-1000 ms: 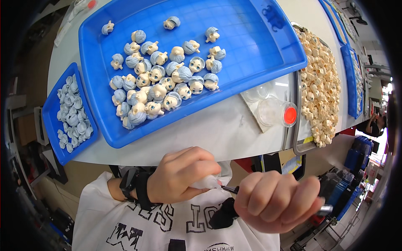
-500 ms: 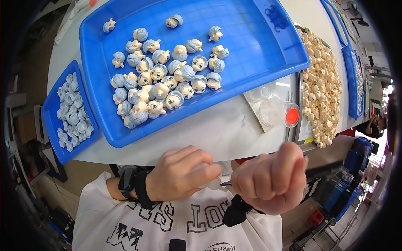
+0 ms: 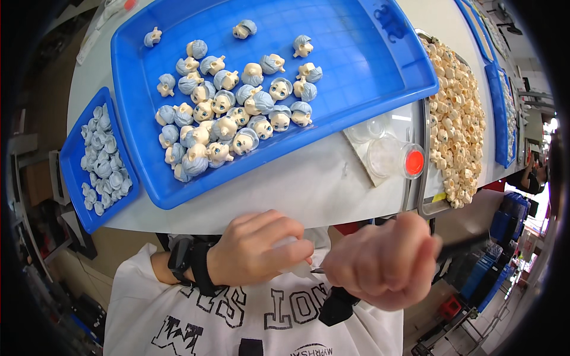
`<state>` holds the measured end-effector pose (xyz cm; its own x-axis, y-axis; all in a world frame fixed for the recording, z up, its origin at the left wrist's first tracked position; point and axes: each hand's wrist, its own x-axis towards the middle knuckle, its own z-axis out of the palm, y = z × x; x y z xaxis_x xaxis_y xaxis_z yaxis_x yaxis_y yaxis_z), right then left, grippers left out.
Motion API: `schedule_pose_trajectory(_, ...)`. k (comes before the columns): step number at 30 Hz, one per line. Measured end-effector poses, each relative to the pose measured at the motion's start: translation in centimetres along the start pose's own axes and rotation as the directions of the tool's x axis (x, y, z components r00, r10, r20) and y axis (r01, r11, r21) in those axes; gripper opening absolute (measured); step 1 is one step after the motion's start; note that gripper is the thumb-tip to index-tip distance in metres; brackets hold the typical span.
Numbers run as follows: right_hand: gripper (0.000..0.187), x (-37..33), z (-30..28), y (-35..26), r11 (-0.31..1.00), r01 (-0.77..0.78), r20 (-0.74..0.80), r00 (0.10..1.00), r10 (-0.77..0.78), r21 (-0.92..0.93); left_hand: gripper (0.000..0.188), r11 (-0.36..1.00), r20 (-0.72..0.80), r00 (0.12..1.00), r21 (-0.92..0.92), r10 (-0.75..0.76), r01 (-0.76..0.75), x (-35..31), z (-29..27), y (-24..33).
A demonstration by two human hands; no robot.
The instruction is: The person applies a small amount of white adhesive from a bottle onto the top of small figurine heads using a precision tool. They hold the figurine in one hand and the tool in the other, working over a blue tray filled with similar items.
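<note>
I look down on a white bench [image 3: 309, 184] that carries everything within arm's reach. Largest on it is a big blue tray [image 3: 356, 35], holding a loose cluster of small doll heads [image 3: 237, 113] with pale blue hair, gathered toward its near left side where a hand gets to them easily. To the right, a metal tray [image 3: 424, 178] is heaped with cream-coloured small parts [image 3: 457, 113]. At far left, a smaller blue bin [image 3: 77, 196] holds pale blue hair pieces [image 3: 104, 160]. Between the trays sit clear plastic cups [image 3: 386, 155], one beside a red cap [image 3: 414, 162].

Below the bench edge, close to my chest, my left hand [image 3: 255, 252] is curled, its grip closed around a small pale piece [image 3: 291, 268], mostly hidden by the fingers. My right hand [image 3: 383, 267] is a fist, grip clamped on a thin dark tool [image 3: 463, 244] that sticks out blurred to the right; a fine tip [image 3: 317, 270] points at the pale piece. Both hands sit near together, I judge for steadiness.
</note>
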<state>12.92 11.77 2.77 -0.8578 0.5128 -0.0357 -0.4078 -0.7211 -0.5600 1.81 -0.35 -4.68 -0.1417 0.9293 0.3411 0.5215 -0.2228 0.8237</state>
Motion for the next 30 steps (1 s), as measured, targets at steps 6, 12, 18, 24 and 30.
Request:
schedule_pose_trajectory(6,0.036,-0.9,0.6,2.4,0.824,0.528,0.089,0.849,-0.521,-0.208,0.038,0.915,-0.081,0.988,-0.392,-0.135,0.092,0.0,0.3,0.6)
schedule_pose_trajectory(12,0.036,-1.5,1.0,2.7,0.733,0.623,0.213,0.783,-0.585,-0.274,0.043,0.897,-0.071,0.99,-0.435,-0.123,0.08,0.1,0.6,0.9)
schedule_pose_trajectory(18,0.035,-1.6,0.8,1.9,0.825,0.519,0.113,0.854,-0.507,-0.221,0.039,0.891,-0.057,0.994,-0.45,-0.09,0.055,0.0,0.6,0.6)
schedule_pose_trajectory(24,0.034,-1.7,0.8,1.8,0.8,0.539,0.127,0.841,-0.526,-0.263,0.04,0.887,-0.068,0.992,-0.457,-0.105,0.063,0.1,0.7,0.8)
schedule_pose_trajectory(30,0.034,-1.4,1.2,1.6,0.817,0.526,0.154,0.851,-0.503,-0.237,0.036,0.9,-0.079,0.994,-0.434,-0.078,0.036,0.2,0.6,0.8)
